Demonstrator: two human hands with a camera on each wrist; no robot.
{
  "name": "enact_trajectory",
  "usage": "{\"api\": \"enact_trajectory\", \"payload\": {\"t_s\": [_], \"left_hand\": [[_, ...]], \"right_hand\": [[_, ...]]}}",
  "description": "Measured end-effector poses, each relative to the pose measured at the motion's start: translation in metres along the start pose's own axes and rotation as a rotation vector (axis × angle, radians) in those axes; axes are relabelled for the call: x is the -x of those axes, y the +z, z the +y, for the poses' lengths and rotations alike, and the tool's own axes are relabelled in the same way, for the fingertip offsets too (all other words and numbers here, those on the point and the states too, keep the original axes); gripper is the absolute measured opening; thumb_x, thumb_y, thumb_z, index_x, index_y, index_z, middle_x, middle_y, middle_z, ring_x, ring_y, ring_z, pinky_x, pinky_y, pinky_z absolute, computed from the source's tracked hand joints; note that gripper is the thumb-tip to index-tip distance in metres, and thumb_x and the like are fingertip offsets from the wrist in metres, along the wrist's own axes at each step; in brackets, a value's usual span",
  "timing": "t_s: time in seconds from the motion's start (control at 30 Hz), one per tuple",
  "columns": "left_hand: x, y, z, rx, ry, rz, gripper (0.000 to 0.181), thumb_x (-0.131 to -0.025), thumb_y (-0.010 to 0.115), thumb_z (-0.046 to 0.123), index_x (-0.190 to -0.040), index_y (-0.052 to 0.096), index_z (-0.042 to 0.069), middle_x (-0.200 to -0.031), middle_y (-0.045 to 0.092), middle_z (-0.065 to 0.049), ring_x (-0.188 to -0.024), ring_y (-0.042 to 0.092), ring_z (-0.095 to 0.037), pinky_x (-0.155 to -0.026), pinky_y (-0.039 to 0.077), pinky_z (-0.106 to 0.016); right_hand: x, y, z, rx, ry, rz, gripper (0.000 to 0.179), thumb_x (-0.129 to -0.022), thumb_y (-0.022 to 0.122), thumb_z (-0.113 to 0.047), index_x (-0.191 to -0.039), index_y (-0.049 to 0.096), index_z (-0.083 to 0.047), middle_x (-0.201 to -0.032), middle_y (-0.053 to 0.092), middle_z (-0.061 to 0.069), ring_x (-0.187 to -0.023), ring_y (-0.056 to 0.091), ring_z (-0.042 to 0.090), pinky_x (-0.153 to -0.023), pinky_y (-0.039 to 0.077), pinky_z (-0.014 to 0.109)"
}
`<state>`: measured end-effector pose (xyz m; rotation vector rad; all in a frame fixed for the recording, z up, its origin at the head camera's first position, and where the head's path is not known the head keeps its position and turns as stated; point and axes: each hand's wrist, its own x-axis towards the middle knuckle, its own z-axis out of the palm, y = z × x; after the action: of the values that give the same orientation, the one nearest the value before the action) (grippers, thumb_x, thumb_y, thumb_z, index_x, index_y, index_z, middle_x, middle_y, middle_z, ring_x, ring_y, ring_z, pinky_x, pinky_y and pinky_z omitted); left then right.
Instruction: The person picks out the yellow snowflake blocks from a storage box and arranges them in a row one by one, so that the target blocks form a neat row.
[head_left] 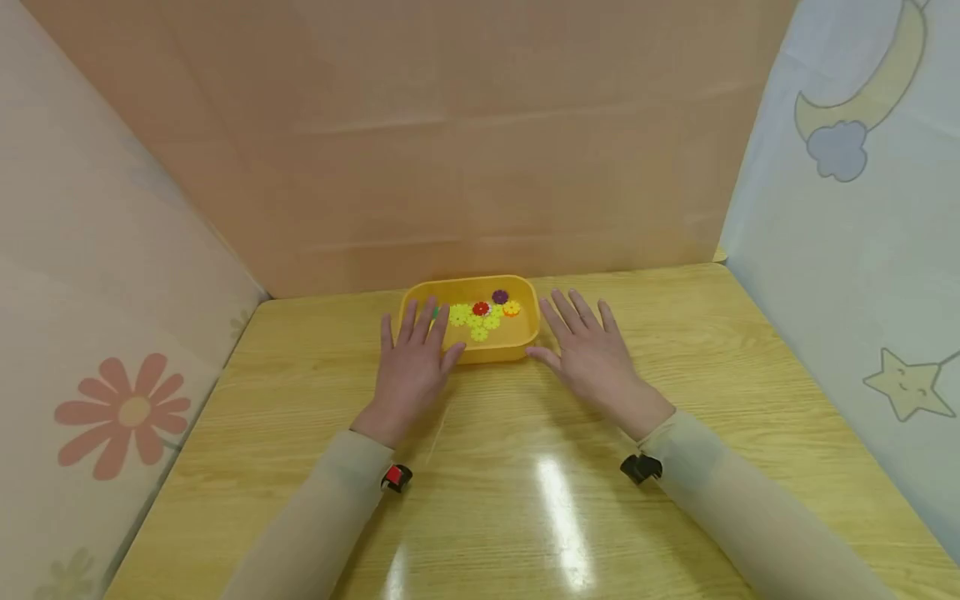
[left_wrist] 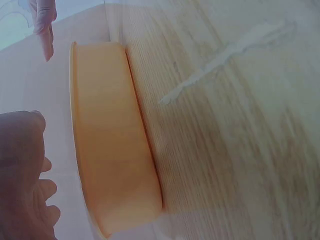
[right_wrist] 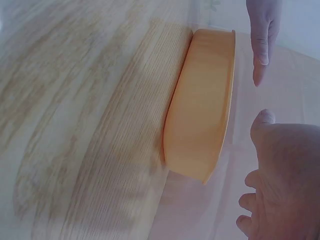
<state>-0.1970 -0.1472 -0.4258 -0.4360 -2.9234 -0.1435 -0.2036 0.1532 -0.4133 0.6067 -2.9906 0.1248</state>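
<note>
A yellow plastic tray [head_left: 495, 353] stands at the far middle of the table. Inside it lie several flower-shaped pieces: yellow-green ones [head_left: 478, 333], a red one [head_left: 481, 308], a purple one [head_left: 500, 297] and an orange one [head_left: 512, 309]. My left hand [head_left: 408, 371] is palm down with fingers spread, and its fingers overlap the tray's left end in the head view. Just right of the tray, my right hand [head_left: 596, 358] is spread the same way, thumb near the tray's corner. Both wrist views show the tray's side [left_wrist: 112, 135] below the hands, which hold nothing.
The wooden table [head_left: 495, 492] has a thin pale mark [head_left: 438, 435] near the left hand. A brown sheet [head_left: 450, 142] rises behind the tray. Light panels with a flower [head_left: 133, 412] and a star [head_left: 907, 383] stand at left and right.
</note>
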Motion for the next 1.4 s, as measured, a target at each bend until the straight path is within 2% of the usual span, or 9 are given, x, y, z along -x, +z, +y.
{"api": "enact_trajectory", "payload": {"t_s": [0.27, 0.53, 0.73, 0.9, 1.03, 1.17, 1.4], "left_hand": [[-0.004, 0.002, -0.003, 0.013, -0.021, -0.002, 0.076, -0.119, 0.033, 0.059, -0.178, 0.020, 0.014, -0.184, 0.010, -0.009, -0.170, 0.006, -0.038, -0.132, -0.004, -0.069], [-0.009, 0.002, -0.011, 0.042, -0.050, -0.002, 0.076, -0.118, 0.033, 0.059, -0.178, 0.020, 0.015, -0.184, 0.014, -0.010, -0.170, -0.001, -0.034, -0.132, -0.003, -0.069], [-0.010, 0.008, -0.016, 0.069, -0.057, -0.014, 0.077, -0.118, 0.032, 0.060, -0.178, 0.020, 0.013, -0.184, 0.013, -0.012, -0.170, 0.002, -0.037, -0.132, -0.004, -0.070], [-0.009, 0.004, -0.021, 0.091, -0.079, 0.010, 0.074, -0.119, 0.035, 0.056, -0.178, 0.023, 0.013, -0.184, 0.015, -0.012, -0.170, 0.005, -0.038, -0.132, -0.009, -0.067], [-0.010, 0.002, -0.026, 0.095, -0.084, 0.026, 0.073, -0.119, 0.035, 0.055, -0.178, 0.024, 0.013, -0.183, 0.018, -0.013, -0.169, 0.008, -0.040, -0.132, -0.005, -0.069], [-0.011, 0.003, -0.031, 0.106, -0.102, 0.022, 0.073, -0.119, 0.035, 0.056, -0.178, 0.023, 0.014, -0.183, 0.018, -0.014, -0.170, 0.007, -0.039, -0.132, -0.005, -0.069], [-0.012, 0.003, -0.034, 0.141, -0.120, 0.024, 0.073, -0.120, 0.036, 0.054, -0.178, 0.022, 0.012, -0.183, 0.018, -0.015, -0.169, 0.008, -0.040, -0.132, -0.001, -0.071]], "right_hand": [[-0.006, 0.005, 0.005, -0.021, -0.005, 0.007, 0.087, -0.114, 0.042, -0.066, -0.178, 0.019, -0.012, -0.184, 0.015, 0.014, -0.170, 0.006, 0.037, -0.134, 0.005, 0.067], [-0.016, 0.006, 0.003, -0.041, -0.009, 0.011, 0.088, -0.114, 0.042, -0.067, -0.178, 0.019, -0.011, -0.184, 0.013, 0.014, -0.169, 0.008, 0.038, -0.134, 0.006, 0.067], [-0.019, 0.010, 0.001, -0.045, -0.002, -0.015, 0.089, -0.114, 0.042, -0.067, -0.178, 0.018, -0.011, -0.184, 0.011, 0.014, -0.169, 0.009, 0.038, -0.133, 0.008, 0.068], [-0.024, 0.009, -0.002, -0.059, -0.009, 0.001, 0.088, -0.114, 0.043, -0.066, -0.178, 0.020, -0.010, -0.184, 0.013, 0.014, -0.169, 0.011, 0.039, -0.133, 0.008, 0.069], [-0.027, 0.009, -0.002, -0.064, -0.001, 0.003, 0.088, -0.114, 0.044, -0.065, -0.178, 0.019, -0.011, -0.184, 0.014, 0.014, -0.169, 0.010, 0.039, -0.133, 0.008, 0.069], [-0.030, 0.011, 0.000, -0.062, 0.002, -0.006, 0.089, -0.114, 0.040, -0.068, -0.178, 0.017, -0.011, -0.184, 0.013, 0.014, -0.169, 0.009, 0.039, -0.133, 0.008, 0.069], [-0.032, 0.014, 0.001, -0.073, 0.010, -0.003, 0.088, -0.114, 0.041, -0.067, -0.178, 0.018, -0.011, -0.184, 0.014, 0.014, -0.169, 0.010, 0.039, -0.133, 0.009, 0.069]]}}
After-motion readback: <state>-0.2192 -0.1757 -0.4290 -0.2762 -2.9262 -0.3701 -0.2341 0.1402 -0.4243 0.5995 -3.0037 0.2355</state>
